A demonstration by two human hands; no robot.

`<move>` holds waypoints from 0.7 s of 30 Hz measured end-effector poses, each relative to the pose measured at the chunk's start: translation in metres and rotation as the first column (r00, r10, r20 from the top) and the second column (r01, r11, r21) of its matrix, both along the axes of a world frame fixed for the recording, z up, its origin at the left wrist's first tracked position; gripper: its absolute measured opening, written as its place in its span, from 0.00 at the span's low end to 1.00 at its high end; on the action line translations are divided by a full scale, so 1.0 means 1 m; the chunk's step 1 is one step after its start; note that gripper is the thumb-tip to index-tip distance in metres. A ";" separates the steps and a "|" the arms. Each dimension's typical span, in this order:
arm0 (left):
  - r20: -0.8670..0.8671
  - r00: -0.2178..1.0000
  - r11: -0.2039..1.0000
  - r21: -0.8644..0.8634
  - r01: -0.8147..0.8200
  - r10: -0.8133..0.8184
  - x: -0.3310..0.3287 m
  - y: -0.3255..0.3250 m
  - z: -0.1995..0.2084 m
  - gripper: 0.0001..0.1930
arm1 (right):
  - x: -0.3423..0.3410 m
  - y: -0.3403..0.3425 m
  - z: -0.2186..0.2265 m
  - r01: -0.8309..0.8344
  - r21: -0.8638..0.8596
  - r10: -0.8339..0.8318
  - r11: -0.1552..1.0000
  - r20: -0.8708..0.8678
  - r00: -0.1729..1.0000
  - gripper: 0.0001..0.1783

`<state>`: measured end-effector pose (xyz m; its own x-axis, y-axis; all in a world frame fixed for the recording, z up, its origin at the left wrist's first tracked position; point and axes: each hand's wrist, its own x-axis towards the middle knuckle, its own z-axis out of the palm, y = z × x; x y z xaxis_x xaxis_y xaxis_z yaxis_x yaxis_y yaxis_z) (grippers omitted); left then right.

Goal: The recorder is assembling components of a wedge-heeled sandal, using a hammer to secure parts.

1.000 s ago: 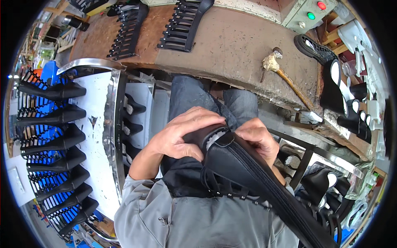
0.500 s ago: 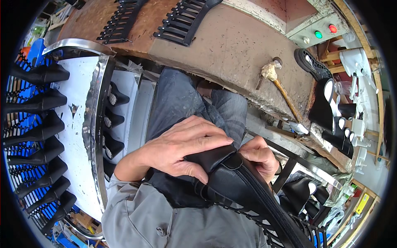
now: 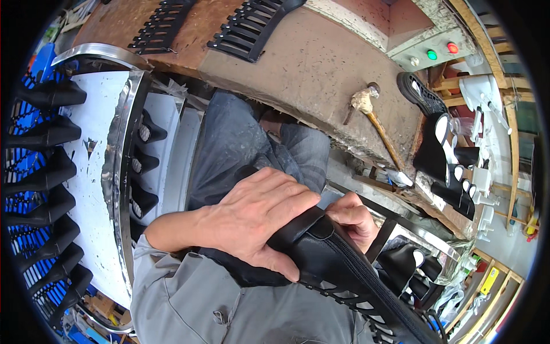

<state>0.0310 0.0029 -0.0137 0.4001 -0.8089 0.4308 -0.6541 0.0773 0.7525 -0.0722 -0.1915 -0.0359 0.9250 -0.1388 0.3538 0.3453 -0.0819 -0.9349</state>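
Observation:
A black leather boot upper with a zip and cut-out slots lies across my lap, running down to the lower right. My left hand lies over its top end with the fingers wrapped around it. My right hand pinches the same end from the far side, fingers curled. My grey sleeve fills the lower middle of the view.
A white metal-rimmed rack at my left carries several black boots on pegs. A worn brown workbench lies ahead with black slotted uppers and a hammer. Shoes and white lasts crowd the right side.
My head has tilted, shifting the whole scene. My left hand has slid further over the boot's top end. Both hands have stayed on it.

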 end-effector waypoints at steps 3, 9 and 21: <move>0.069 0.994 0.996 -0.032 -0.084 0.086 -0.008 -0.008 0.003 0.48 | -0.002 -0.007 0.010 0.008 -0.072 -0.007 0.997 0.014 1.000 0.11; 0.137 0.985 0.989 -0.119 -0.092 0.108 -0.009 -0.017 0.002 0.35 | 0.003 -0.023 0.029 -0.087 -0.403 0.127 0.911 0.073 0.989 0.17; 0.088 0.960 0.958 -0.129 -0.254 0.266 0.021 -0.019 0.009 0.22 | 0.064 -0.012 0.029 -0.368 -0.047 0.338 0.929 -0.300 0.892 0.29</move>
